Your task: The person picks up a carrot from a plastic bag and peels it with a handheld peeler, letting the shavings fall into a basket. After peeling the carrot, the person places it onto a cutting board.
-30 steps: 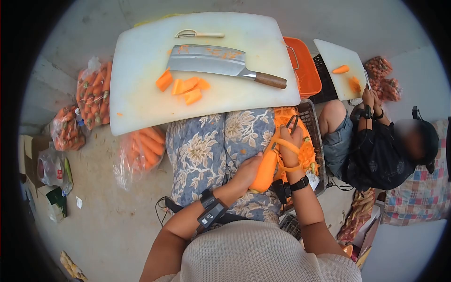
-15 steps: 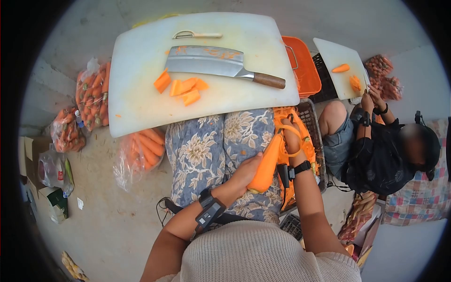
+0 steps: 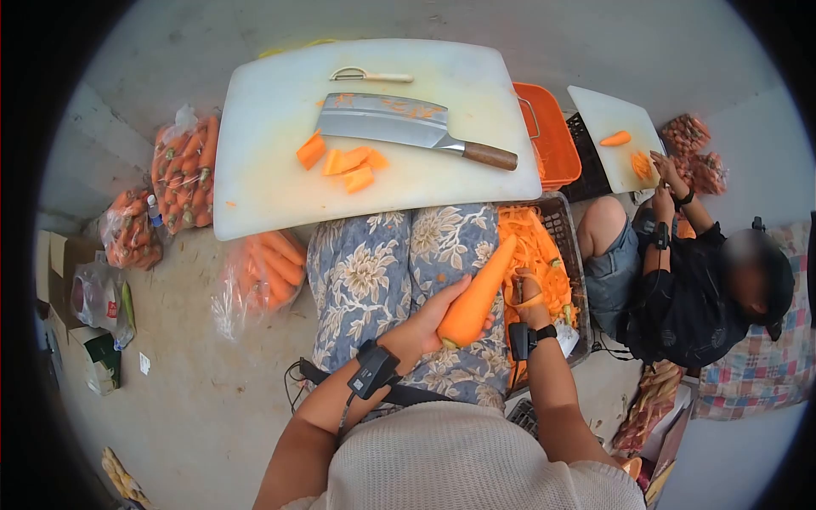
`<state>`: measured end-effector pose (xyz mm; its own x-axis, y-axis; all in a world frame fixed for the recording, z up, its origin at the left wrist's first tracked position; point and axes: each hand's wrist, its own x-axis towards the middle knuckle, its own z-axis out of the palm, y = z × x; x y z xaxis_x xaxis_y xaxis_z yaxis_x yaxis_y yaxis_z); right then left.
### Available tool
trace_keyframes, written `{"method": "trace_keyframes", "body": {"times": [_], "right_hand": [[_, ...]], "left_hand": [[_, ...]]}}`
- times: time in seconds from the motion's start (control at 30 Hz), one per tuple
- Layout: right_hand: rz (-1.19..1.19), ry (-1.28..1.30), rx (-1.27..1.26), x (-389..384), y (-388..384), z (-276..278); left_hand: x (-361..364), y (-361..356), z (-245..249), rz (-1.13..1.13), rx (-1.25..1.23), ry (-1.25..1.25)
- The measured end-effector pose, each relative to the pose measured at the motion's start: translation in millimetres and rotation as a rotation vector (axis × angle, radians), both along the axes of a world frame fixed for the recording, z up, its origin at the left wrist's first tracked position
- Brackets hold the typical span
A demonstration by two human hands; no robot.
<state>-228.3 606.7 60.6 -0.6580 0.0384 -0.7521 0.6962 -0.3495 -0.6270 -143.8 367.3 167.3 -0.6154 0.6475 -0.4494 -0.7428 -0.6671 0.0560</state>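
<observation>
My left hand [image 3: 435, 313] is wrapped round the thick end of a large peeled carrot [image 3: 481, 293], its narrow tip tilted up and to the right above my lap. Over the black crate [image 3: 581, 327] of carrot peels [image 3: 544, 255], my right hand [image 3: 534, 313] is closed, with a strip of peel [image 3: 529, 297] looped across its fingers. What else those fingers grip is hidden. On the white cutting board [image 3: 272, 110] in front of me lie a cleaver [image 3: 387, 117], a peeler [image 3: 371, 76] and several carrot chunks [image 3: 344, 160].
An orange bin [image 3: 552, 176] stands right of the board. A bag of peeled carrots [image 3: 276, 270] and bags of unpeeled carrots [image 3: 183, 174] sit to the left. A co-worker [image 3: 688, 280] at the right works at another cutting board [image 3: 608, 115].
My right hand has moved down and away from the carrot, over the crate, with the peel strip. The carrot stays in my left hand. The view has shifted slightly.
</observation>
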Motion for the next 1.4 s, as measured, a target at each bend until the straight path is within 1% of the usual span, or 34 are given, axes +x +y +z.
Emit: {"method": "trace_keyframes", "body": {"times": [0.07,0.1,0.17,0.23,0.3,0.33,0.37,0.4,0.43,0.5,0.53,0.6,0.73,0.8,0.9,1.03,1.1,1.13,1.17,1.23,1.27,1.3,1.37,1.4], "right_hand": [[-0.070,0.001,0.091,20,-15,38],[-0.081,0.003,0.089,24,-15,42],[-0.146,0.150,0.155,30,-15,47],[-0.129,0.196,0.182,35,-21,65],[-0.114,0.419,0.251,47,-53,112],[-0.118,0.420,0.250,54,-67,137],[-0.037,0.472,0.243,62,-81,163],[0.047,0.523,0.235,68,-91,173],[0.045,0.524,0.234,71,-98,166],[0.212,0.799,0.604,73,-107,143],[0.213,0.799,0.603,73,-112,137],[0.280,0.947,0.834,72,-118,129],[0.288,0.931,0.867,63,-117,129],[0.312,0.942,0.949,57,-115,123],[0.294,0.922,0.917,50,-117,121],[0.295,0.883,0.866,27,-112,121],[0.228,0.724,0.809,6,-101,110],[0.210,0.727,0.801,-4,-100,110],[0.212,0.724,0.799,-9,-100,111],[0.303,0.625,0.737,-18,-99,117],[0.221,0.730,0.841,-25,-97,97],[0.219,0.729,0.843,-31,-88,82],[0.120,0.664,0.713,-44,-76,76],[0.135,0.632,0.658,-49,-68,72]], "left_hand": [[1,1,-3,0.005,0.020,-0.003],[1,2,-5,0.017,0.043,-0.007],[2,3,-9,0.004,0.042,0.014],[4,6,-8,-0.002,0.041,0.034],[5,11,0,0.060,-0.025,0.051],[6,13,0,0.056,-0.026,0.052],[7,14,0,0.063,-0.060,0.064],[8,16,1,0.072,-0.093,0.075],[9,19,2,0.070,-0.094,0.077],[9,24,4,0.135,-0.089,0.026],[9,24,4,0.136,-0.090,0.025],[9,24,3,0.124,-0.193,0.057],[3,23,-1,0.115,-0.249,0.079],[1,22,0,0.095,-0.271,0.112],[-1,19,7,0.085,-0.318,0.098],[-1,22,-3,0.114,-0.311,0.070],[0,23,-7,0.040,-0.422,0.106],[1,23,-7,0.040,-0.423,0.099],[1,23,-5,0.047,-0.412,0.096],[-2,22,-1,0.055,-0.400,0.097],[-3,21,2,0.039,-0.426,0.104],[-4,20,3,0.020,-0.452,0.110],[-2,18,4,0.001,-0.421,0.123],[-2,17,6,-0.013,-0.393,0.135]]}}
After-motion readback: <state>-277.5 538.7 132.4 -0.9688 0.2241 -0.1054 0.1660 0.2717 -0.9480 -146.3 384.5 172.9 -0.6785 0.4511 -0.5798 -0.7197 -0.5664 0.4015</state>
